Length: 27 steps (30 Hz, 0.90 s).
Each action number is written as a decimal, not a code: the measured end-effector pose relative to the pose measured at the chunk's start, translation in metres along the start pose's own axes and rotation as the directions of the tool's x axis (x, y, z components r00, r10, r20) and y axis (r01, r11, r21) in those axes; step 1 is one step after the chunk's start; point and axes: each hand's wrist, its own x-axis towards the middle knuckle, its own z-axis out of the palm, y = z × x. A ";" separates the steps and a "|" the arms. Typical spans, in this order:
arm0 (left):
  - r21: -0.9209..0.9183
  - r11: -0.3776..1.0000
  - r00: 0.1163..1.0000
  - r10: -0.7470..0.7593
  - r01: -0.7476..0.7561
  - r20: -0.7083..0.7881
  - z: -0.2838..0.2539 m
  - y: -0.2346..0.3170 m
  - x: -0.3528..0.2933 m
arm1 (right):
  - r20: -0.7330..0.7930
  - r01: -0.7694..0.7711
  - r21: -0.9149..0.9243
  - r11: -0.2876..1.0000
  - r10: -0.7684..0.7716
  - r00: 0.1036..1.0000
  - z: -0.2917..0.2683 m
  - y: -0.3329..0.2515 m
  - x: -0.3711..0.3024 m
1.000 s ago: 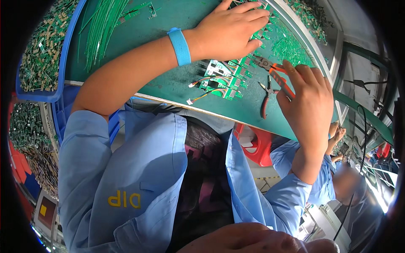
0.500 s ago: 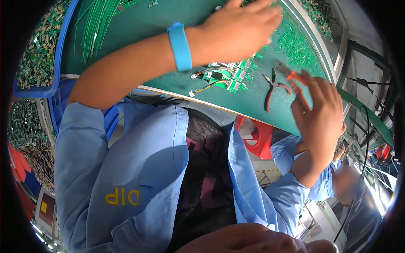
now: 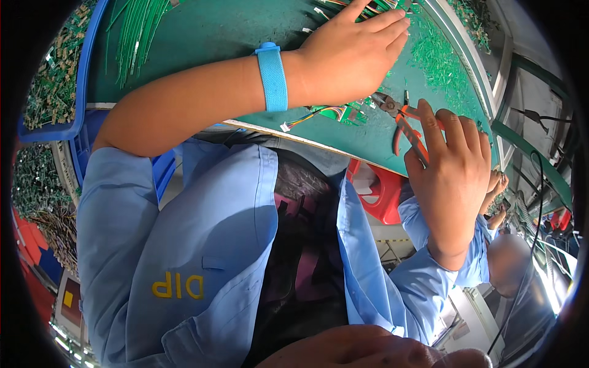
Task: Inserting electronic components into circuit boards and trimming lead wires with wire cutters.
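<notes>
My left hand (image 3: 353, 58), with a blue wristband (image 3: 273, 80) on its wrist, lies palm down with fingers spread over green circuit boards (image 3: 350, 115), covering most of them. One cable with a white connector (image 3: 286, 127) sticks out below the wrist. Wired boards (image 3: 380, 7) also show beyond the fingertips. My right hand (image 3: 451, 159) is closed around orange-handled cutters (image 3: 412, 140), whose jaws are beside the boards' right edge. Whether the jaws touch a board, I cannot tell. A second pair of pliers (image 3: 397, 142) lies on the bench, partly hidden behind the cutters.
The green bench top (image 3: 215, 49) holds a bundle of green strips (image 3: 132, 40) at the left and scattered green clippings (image 3: 438, 58) at the right. A blue bin (image 3: 86, 73) of small parts stands left. A red stool (image 3: 383, 202) and another person (image 3: 472, 264) are at the lower right.
My right hand has brought the cutters left, to the boards' edge. My left hand and forearm have shifted slightly toward me and now cover more of the boards.
</notes>
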 end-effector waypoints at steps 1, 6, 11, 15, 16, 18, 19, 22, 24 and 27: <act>0.000 1.000 1.000 -0.001 0.001 0.000 0.000 0.000 0.000 | 0.000 0.001 0.000 1.000 -0.001 1.000 0.000 -0.001 0.000; -0.001 1.000 1.000 0.010 -0.010 -0.001 0.001 0.000 -0.001 | -0.011 -0.018 -0.025 1.000 0.018 1.000 0.000 -0.002 0.000; 0.002 1.000 1.000 0.009 -0.008 -0.017 0.004 -0.001 -0.001 | -0.017 -0.002 0.006 1.000 0.002 1.000 0.000 -0.002 0.003; -0.015 1.000 1.000 0.003 -0.003 -0.012 0.004 -0.002 0.000 | -0.005 -0.006 0.004 1.000 0.006 1.000 -0.001 -0.003 0.003; -0.016 1.000 1.000 0.004 -0.005 -0.012 0.003 -0.002 0.000 | -0.005 -0.008 0.003 1.000 0.008 1.000 -0.001 -0.004 0.002; -0.004 1.000 1.000 0.009 -0.009 0.000 0.002 -0.001 0.000 | 0.071 -0.066 0.043 0.997 0.062 0.996 0.001 -0.007 0.001; 0.002 1.000 1.000 0.010 -0.010 0.006 0.001 -0.001 0.000 | 0.110 -0.095 0.061 0.994 0.088 0.990 0.002 -0.008 0.000; 0.006 1.000 1.000 0.014 -0.014 0.007 0.001 -0.002 -0.004 | 0.202 -0.231 0.084 0.969 0.210 0.957 -0.002 -0.006 0.003; -0.008 1.000 1.000 0.027 -0.027 -0.013 0.002 -0.001 -0.001 | 0.310 -0.446 0.066 0.893 0.406 0.859 -0.014 0.005 0.008; -0.003 1.000 1.000 0.020 -0.020 -0.013 0.002 -0.001 -0.004 | 0.275 -0.438 0.065 0.897 0.405 0.872 -0.013 0.013 -0.001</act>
